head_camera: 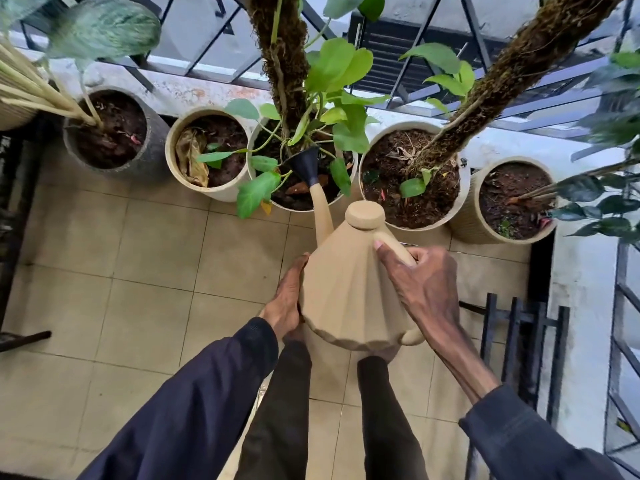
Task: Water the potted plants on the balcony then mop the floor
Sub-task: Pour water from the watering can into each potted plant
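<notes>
"Grip report, please: what is each hand doing?"

"On my screen the right hand (422, 285) is curled round the handle (396, 245) of the tan watering can (343, 292), thumb laid along the top of it. The left hand (285, 299) lies flat against the can's faceted side, low down, fingers straight and pressed to it."

"Where is the can?"

"I see it held up off the tiled floor (138, 271), in front of the legs and tipped toward the pots. Its round lid (365, 214) is on. The spout runs away from me, and its black rose (304, 164) sits over the soil of the middle pot (289, 206), among green leaves at the foot of a mossy pole (284, 64). I can't tell whether water is coming out."

"And around it?"

"I count five pots in a row along the low wall (194, 91) under the metal railing (211, 39). Left of the middle one is a cream pot (170, 150) with a dry brown leaf on its soil, then a grey pot (152, 150) with pale stalks. To the right is a pale pot (465, 181) with a second mossy pole (512, 67) leaning out of it, then a ribbed pot (467, 226) with dark-leaved stems."
</notes>
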